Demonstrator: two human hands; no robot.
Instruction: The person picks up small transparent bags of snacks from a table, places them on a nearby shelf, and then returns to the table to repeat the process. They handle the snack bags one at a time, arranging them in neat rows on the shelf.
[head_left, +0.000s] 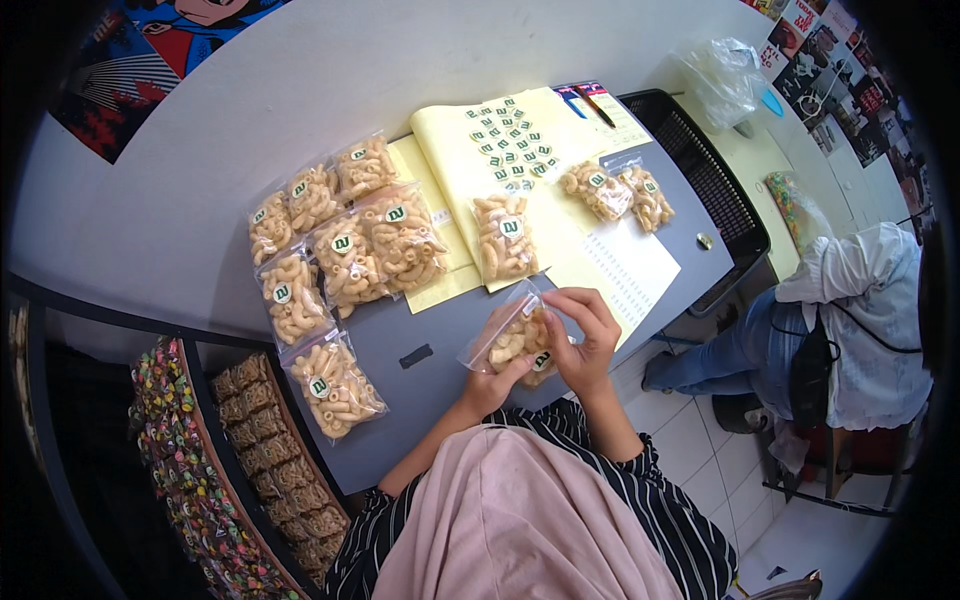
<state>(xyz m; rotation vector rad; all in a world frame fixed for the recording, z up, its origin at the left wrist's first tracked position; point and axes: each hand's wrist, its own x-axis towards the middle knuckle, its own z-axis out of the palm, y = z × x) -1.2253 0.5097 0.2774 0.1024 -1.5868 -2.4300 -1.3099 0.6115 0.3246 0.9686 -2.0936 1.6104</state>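
Note:
A clear zip-lock bag of macaroni snacks (512, 339) is held over the near edge of the grey table, tilted. My left hand (491, 386) grips its lower side, with the thumb on the front. My right hand (589, 337) has its fingers at the bag's upper right edge. Low on the bag, beside my right hand, a round sticker (541, 362) shows, partly covered. Just beyond my hands lies another filled bag (506, 238) with a similar sticker, on a yellow paper sheet (450, 154). Several loose round stickers (510, 139) are spread farther up that sheet.
Several stickered bags (341, 251) lie at the table's left, and two more (598, 191) at the right. A pen (595, 107) rests on a booklet at the back. A black plastic basket (701, 180) borders the table. Another person (817, 345) sits at right; snack-filled shelves (277, 457) stand at lower left.

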